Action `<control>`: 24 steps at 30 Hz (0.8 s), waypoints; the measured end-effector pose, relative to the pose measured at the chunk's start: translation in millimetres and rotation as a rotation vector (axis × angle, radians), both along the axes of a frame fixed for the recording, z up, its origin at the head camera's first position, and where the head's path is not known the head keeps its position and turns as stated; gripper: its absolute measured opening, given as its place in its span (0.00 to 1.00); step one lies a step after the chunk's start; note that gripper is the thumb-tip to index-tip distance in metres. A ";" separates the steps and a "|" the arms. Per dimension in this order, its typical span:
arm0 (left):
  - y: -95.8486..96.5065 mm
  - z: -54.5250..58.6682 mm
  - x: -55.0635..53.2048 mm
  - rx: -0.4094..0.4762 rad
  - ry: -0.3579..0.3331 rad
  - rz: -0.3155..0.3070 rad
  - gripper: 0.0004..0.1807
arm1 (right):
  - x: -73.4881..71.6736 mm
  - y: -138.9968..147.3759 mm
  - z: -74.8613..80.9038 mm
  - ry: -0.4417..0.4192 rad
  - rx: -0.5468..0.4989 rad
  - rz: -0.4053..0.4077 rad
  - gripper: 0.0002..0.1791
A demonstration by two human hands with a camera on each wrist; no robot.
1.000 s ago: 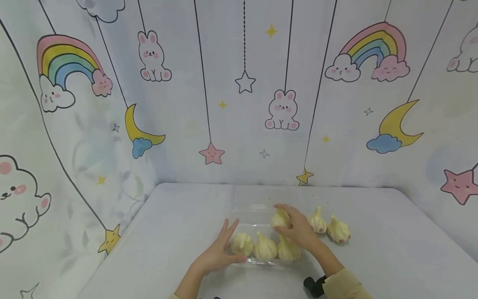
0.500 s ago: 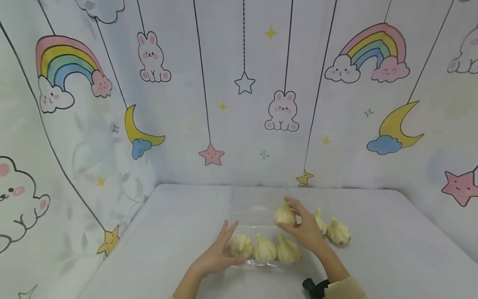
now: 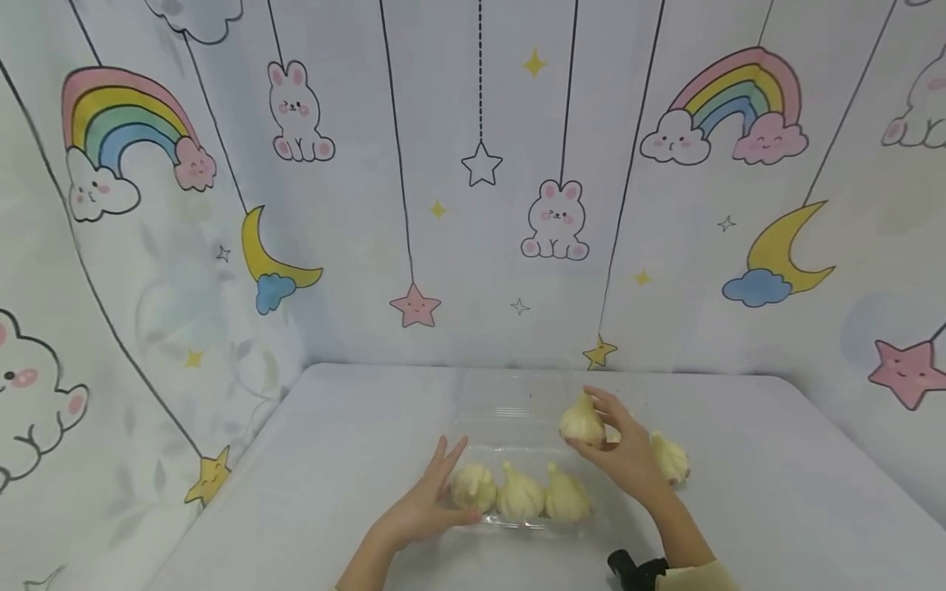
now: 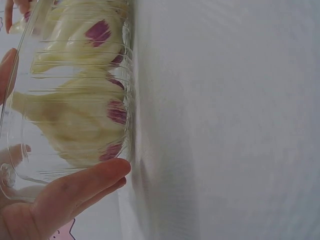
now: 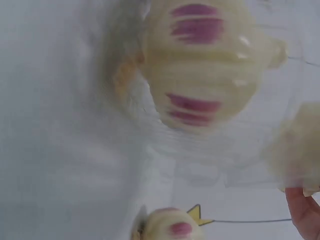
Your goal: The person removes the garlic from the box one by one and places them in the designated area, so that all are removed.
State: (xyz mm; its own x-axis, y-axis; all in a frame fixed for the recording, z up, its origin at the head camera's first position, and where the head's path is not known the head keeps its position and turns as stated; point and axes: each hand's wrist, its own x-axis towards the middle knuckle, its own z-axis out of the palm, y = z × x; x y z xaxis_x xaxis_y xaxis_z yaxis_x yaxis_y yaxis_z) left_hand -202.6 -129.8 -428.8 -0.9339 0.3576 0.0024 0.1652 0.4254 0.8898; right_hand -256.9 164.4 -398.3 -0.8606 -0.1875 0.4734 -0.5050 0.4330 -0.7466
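A clear plastic clamshell box (image 3: pixel 534 523) lies with its lid (image 3: pixel 510 407) folded back behind it. Three garlic bulbs (image 3: pixel 521 494), pale with purple streaks near the base, sit in a row in the tray. My left hand (image 3: pixel 424 505) holds the box's left end, thumb along the front wall and fingers spread behind. In the left wrist view, its thumb (image 4: pixel 90 185) presses beside the bottom corner. Behind the box's right end, my right hand (image 3: pixel 626 451) pinches another garlic bulb (image 3: pixel 580 423) between thumb and fingers, raised above the lid's right edge.
To the right of the box, a garlic bulb (image 3: pixel 669 457) rests on the white table (image 3: pixel 776 492); one more is mostly hidden behind my right hand. A black object (image 3: pixel 636 570) shows by the right sleeve. A patterned cloth backdrop (image 3: pixel 355 164) stands behind.
My right hand has lifted the garlic bulb from above the tray and carried it to the right, away from the other three. The left hand has stayed at the box's end.
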 end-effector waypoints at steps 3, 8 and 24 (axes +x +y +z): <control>-1.2 1.1 -0.1 0.004 0.003 -0.003 0.54 | 1.3 4.6 4.0 0.013 -0.010 0.007 0.39; -1.0 -0.2 -1.2 0.027 -0.004 -0.016 0.55 | 6.3 15.5 11.4 0.001 0.001 -0.023 0.40; -1.5 -2.1 -1.7 0.039 -0.012 -0.026 0.54 | 3.0 44.1 15.8 -0.009 0.062 -0.148 0.41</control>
